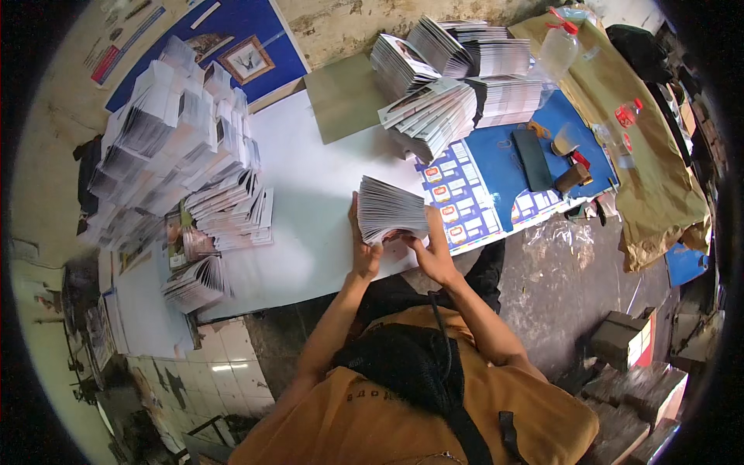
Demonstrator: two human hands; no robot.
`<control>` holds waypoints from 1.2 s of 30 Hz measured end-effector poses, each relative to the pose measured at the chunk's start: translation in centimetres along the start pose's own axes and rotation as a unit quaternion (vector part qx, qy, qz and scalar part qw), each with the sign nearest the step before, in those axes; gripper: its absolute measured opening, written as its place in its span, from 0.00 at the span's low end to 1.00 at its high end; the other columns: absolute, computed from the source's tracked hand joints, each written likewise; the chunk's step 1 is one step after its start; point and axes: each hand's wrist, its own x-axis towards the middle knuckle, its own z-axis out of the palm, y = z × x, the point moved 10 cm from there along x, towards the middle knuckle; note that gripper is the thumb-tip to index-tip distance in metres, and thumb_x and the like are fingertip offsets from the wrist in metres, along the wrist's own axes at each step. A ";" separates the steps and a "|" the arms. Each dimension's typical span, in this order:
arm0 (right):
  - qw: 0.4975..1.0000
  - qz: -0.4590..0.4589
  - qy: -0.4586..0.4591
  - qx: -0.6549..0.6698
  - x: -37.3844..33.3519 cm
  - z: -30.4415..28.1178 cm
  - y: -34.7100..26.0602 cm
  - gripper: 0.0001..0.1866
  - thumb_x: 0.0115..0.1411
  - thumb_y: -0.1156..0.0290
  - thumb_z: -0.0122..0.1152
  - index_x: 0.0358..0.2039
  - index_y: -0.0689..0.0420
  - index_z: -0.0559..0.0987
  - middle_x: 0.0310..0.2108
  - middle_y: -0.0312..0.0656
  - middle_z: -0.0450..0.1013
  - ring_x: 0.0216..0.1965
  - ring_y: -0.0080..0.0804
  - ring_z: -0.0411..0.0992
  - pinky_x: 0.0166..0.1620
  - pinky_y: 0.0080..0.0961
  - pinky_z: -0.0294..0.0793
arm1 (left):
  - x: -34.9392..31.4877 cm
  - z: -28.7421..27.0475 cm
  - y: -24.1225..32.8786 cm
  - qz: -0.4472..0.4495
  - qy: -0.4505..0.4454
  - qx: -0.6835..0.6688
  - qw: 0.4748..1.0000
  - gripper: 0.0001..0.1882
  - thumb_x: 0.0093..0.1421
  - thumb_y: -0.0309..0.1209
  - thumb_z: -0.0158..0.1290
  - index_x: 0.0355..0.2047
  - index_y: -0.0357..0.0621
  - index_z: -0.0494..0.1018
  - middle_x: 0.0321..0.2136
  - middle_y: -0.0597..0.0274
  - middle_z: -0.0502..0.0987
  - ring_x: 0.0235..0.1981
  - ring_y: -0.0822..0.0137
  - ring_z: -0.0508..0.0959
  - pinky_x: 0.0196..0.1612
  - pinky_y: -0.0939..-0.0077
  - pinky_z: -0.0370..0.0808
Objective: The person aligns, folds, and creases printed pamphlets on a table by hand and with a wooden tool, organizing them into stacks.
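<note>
As I look down from my remote seat, a tall heap of white-and-grey printed paper bundles stands at the far left, with a loose fanned pile of printed booklets just to its right. Next comes the bare left hand, curled along the left side of a thick sheaf of thin white printed leaves, thumb at its near end. The sheaf is above the near part of the white-topped table; its leaf edges face up and run toward and away from the person. I cannot tell which axis is longer. It looks pale grey-white and finely ridged, with a reddish-brown printed patch at the near end. The bare right hand closes on its right side, thumb at the near corner. Farther right I see a clear plastic bottle with a red cap and a tilted beige cup; I cannot make out the contents of either.
</note>
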 end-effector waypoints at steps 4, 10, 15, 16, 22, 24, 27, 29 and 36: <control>0.995 0.019 -0.098 0.006 0.4 0.5 2.4 0.36 0.55 0.79 0.55 0.66 0.62 0.60 0.55 0.51 0.64 0.59 0.49 0.61 0.65 0.38 0.56 | 0.9 3.3 -1.3 -0.093 -0.119 -0.061 0.987 0.47 0.63 0.59 0.48 0.69 0.36 0.48 0.63 0.53 0.63 0.63 0.59 0.63 0.65 0.61 0.59; 0.995 0.061 -0.042 0.071 -1.0 1.5 0.9 0.40 0.59 0.81 0.52 0.71 0.62 0.49 0.71 0.57 0.48 0.72 0.49 0.47 0.71 0.36 0.44 | -0.3 3.6 0.1 -0.117 -0.016 -0.117 0.986 0.43 0.61 0.52 0.54 0.67 0.37 0.52 0.57 0.54 0.67 0.57 0.62 0.69 0.60 0.63 0.67; 0.998 0.025 -0.046 0.029 -0.5 0.8 -2.2 0.42 0.62 0.79 0.51 0.72 0.66 0.42 0.72 0.62 0.42 0.74 0.50 0.43 0.72 0.37 0.42 | 0.5 4.7 5.6 0.004 -0.020 -0.081 0.997 0.45 0.61 0.58 0.51 0.65 0.33 0.55 0.57 0.52 0.67 0.57 0.61 0.69 0.60 0.63 0.67; 0.998 0.026 -0.049 0.029 -0.6 0.9 -1.7 0.42 0.62 0.79 0.51 0.72 0.66 0.42 0.72 0.62 0.42 0.74 0.50 0.43 0.72 0.37 0.42 | 0.2 4.4 5.0 0.003 -0.016 -0.080 0.997 0.45 0.61 0.58 0.51 0.65 0.33 0.55 0.57 0.52 0.67 0.57 0.61 0.69 0.60 0.63 0.67; 0.994 0.061 -0.066 0.059 -1.3 1.6 0.5 0.41 0.64 0.76 0.52 0.72 0.65 0.43 0.71 0.64 0.45 0.72 0.53 0.46 0.71 0.39 0.45 | -0.6 4.1 3.2 -0.029 -0.004 -0.083 0.996 0.45 0.64 0.61 0.44 0.66 0.32 0.53 0.56 0.48 0.69 0.56 0.58 0.72 0.57 0.63 0.70; 0.995 0.052 -0.069 0.046 -0.9 1.7 0.6 0.41 0.64 0.75 0.52 0.72 0.65 0.43 0.71 0.63 0.46 0.72 0.52 0.47 0.71 0.38 0.45 | -0.4 4.3 3.3 -0.008 -0.034 -0.047 0.998 0.44 0.65 0.59 0.43 0.65 0.32 0.55 0.55 0.48 0.69 0.56 0.58 0.72 0.56 0.64 0.71; 0.994 0.061 -0.070 0.057 -1.2 1.9 1.4 0.41 0.64 0.76 0.53 0.72 0.65 0.43 0.70 0.62 0.48 0.71 0.50 0.49 0.70 0.37 0.48 | -1.2 4.2 2.5 0.039 -0.077 0.052 0.995 0.37 0.67 0.53 0.45 0.62 0.31 0.60 0.54 0.47 0.70 0.53 0.58 0.73 0.54 0.65 0.72; 0.998 0.013 -0.053 0.019 -1.0 1.8 0.3 0.41 0.64 0.78 0.54 0.72 0.64 0.44 0.69 0.62 0.52 0.69 0.47 0.54 0.68 0.36 0.53 | -1.9 3.5 0.3 -0.076 -0.019 -0.034 0.996 0.30 0.67 0.42 0.50 0.60 0.31 0.62 0.55 0.46 0.68 0.53 0.57 0.73 0.54 0.63 0.72; 0.993 0.071 0.029 0.095 -2.3 1.4 1.5 0.35 0.65 0.78 0.56 0.69 0.66 0.53 0.63 0.57 0.61 0.65 0.43 0.61 0.65 0.35 0.59 | 2.0 4.3 3.6 -0.027 -0.054 0.188 0.980 0.23 0.64 0.32 0.56 0.53 0.33 0.63 0.44 0.47 0.67 0.44 0.49 0.71 0.51 0.56 0.68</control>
